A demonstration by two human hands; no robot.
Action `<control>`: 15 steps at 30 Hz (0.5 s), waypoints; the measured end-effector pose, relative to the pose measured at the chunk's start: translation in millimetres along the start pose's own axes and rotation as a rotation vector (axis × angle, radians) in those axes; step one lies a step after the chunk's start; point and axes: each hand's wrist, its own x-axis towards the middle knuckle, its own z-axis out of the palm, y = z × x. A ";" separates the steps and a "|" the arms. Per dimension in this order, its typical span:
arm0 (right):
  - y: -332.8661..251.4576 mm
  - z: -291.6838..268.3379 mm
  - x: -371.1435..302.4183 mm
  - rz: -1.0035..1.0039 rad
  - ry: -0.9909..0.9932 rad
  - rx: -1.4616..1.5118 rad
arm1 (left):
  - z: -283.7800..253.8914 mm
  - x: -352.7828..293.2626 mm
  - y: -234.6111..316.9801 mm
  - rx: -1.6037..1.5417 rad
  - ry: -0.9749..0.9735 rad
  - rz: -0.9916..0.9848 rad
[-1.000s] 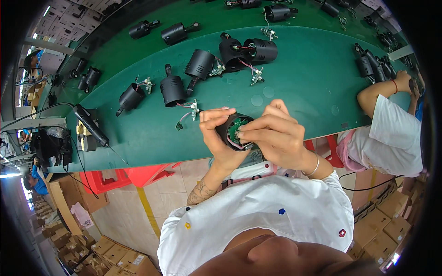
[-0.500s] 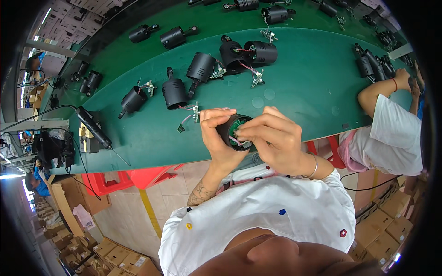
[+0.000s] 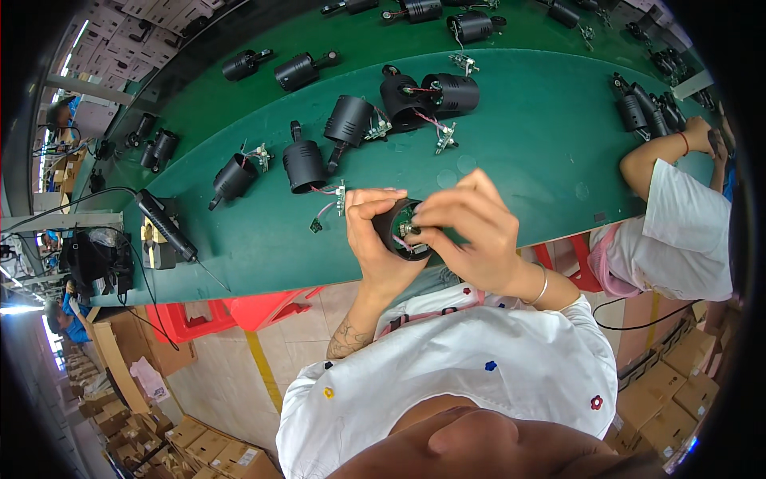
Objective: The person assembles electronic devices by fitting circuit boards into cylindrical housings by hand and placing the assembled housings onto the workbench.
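My left hand (image 3: 379,239) is closed round a black cylindrical lamp housing (image 3: 385,227), its open end tilted up toward me. Inside the housing sits a green circuit board (image 3: 404,217), with a pinkish wire beside it. My right hand (image 3: 472,235) has its fingers bent and the thumb and fingertips at the mouth of the housing, over the board. Whatever small part they pinch is hidden by the fingers. On the green table close by lies another black housing (image 3: 304,167), with a small board (image 3: 341,198) hanging from its wires.
More black housings (image 3: 349,120) with loose boards lie farther back. At left, a black corded screwdriver (image 3: 166,223) rests on a stand (image 3: 158,243), its thin shaft pointing toward the table edge. A co-worker's arm (image 3: 658,164) reaches in at right. Red stools (image 3: 187,318) stand below the table.
My right fingers have lifted slightly from the board and shifted, showing more of the inside of the housing. My left hand keeps its hold on the housing.
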 end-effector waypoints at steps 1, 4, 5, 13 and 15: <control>-3.9 -1.1 5.0 0.098 0.034 0.052 | 0.1 0.0 0.3 -0.007 0.004 0.014; -7.6 -2.7 10.3 0.294 0.104 0.156 | 1.0 -0.6 2.2 -0.021 0.010 0.042; -5.8 -3.2 9.2 0.331 0.024 0.221 | 1.9 -1.1 3.9 -0.039 0.026 0.021; 0.5 -0.4 -0.7 0.588 -0.257 0.595 | 3.8 -3.2 7.0 -0.053 0.064 -0.049; 2.8 1.6 -3.1 0.557 -0.243 0.601 | 5.3 -4.5 5.7 -0.043 0.070 -0.043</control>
